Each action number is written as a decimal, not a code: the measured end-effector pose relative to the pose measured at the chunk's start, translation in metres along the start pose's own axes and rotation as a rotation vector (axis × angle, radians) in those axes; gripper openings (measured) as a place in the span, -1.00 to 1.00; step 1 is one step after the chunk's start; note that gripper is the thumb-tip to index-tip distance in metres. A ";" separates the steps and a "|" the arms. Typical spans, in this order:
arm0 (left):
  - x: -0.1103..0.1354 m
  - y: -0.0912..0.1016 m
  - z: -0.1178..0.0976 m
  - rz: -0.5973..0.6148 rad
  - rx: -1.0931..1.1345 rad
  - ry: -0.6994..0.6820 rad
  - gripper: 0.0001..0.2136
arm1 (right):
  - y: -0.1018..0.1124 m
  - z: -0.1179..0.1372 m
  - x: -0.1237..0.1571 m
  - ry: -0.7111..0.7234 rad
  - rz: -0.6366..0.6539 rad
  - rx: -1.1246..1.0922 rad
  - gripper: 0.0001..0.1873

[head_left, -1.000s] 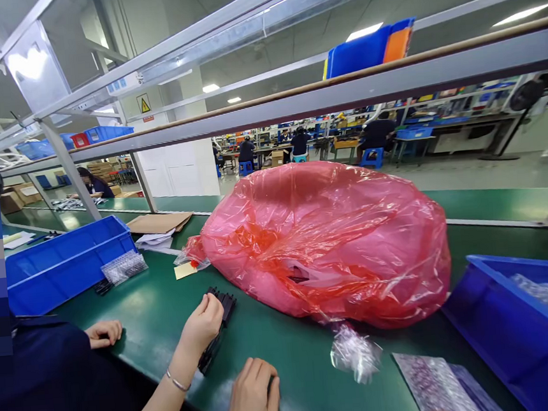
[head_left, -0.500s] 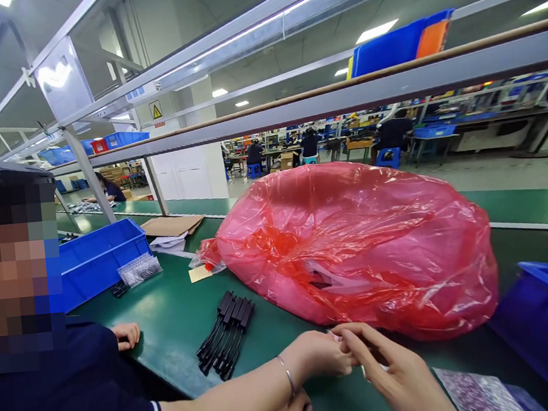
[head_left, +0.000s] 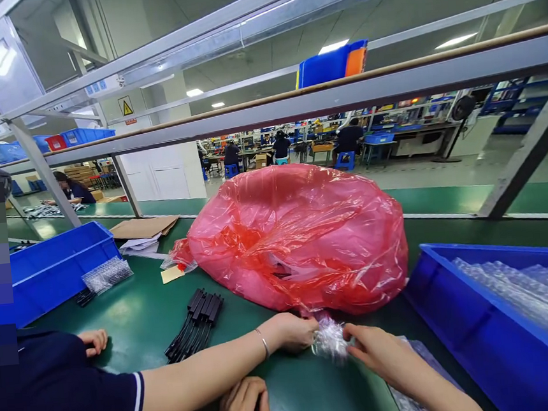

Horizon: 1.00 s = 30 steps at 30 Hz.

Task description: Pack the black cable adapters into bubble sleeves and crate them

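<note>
My right hand [head_left: 380, 356] lay just right of the crinkled clear bag [head_left: 331, 340], fingers pinched narrow on its right edge. The bag was a crumpled wad with no clear long axis, on the tabletop [head_left: 139, 313] at the near foot of the red plastic sack [head_left: 296, 235]. A co-worker's hand [head_left: 292, 330] touched its left side. My left hand [head_left: 241, 408] rested nearer, well apart, fingers curled shut; contents not discernible. Black parts [head_left: 195, 321] lay left, a blue bin [head_left: 481, 334] right.

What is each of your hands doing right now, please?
Left hand: curled shut on the green belt, nothing visible in it.
Right hand: pinching the crinkled clear bag, which a co-worker's hand also holds.
</note>
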<state>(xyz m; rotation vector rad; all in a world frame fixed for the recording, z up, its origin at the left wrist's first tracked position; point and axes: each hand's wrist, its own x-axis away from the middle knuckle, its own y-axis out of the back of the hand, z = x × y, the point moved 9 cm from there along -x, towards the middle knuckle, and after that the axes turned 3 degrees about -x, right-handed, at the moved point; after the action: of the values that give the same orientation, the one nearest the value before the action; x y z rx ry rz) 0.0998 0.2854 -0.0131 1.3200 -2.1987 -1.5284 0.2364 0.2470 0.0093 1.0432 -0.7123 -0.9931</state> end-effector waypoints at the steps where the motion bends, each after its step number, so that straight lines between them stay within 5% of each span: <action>1: 0.003 0.008 -0.002 -0.013 -0.001 -0.001 -0.59 | -0.007 0.002 -0.007 0.018 0.010 0.029 -0.80; 5: 0.037 0.047 -0.013 -0.109 -0.019 0.046 -0.76 | -0.030 0.014 -0.036 0.084 0.022 0.132 -0.77; 10: 0.131 0.061 -0.066 -0.291 -0.108 0.175 -0.78 | -0.039 0.019 -0.048 0.135 -0.040 0.225 -0.74; 12: 0.153 0.073 -0.084 -0.498 -0.209 0.282 -0.77 | -0.042 0.020 -0.042 0.164 -0.072 0.236 -0.72; 15: 0.126 0.079 -0.082 -0.495 -0.349 0.351 -0.77 | -0.052 0.025 -0.023 0.219 -0.130 0.235 -0.55; 21: 0.024 0.096 -0.010 -0.363 -0.475 0.332 -0.52 | -0.083 0.041 -0.007 0.202 -0.210 0.270 -0.47; 25: 0.002 0.100 0.008 -0.326 -0.505 0.322 -0.77 | -0.085 0.049 -0.042 0.196 -0.270 0.277 -0.52; 30: 0.004 0.108 0.006 -0.367 -0.453 0.347 -0.83 | -0.075 0.045 -0.108 0.197 -0.289 0.262 -0.64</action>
<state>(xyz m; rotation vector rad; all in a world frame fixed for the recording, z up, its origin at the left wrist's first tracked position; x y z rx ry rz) 0.0322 0.2963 0.0709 1.7213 -1.3569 -1.6267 0.1309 0.3168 -0.0472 1.4831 -0.5463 -1.0422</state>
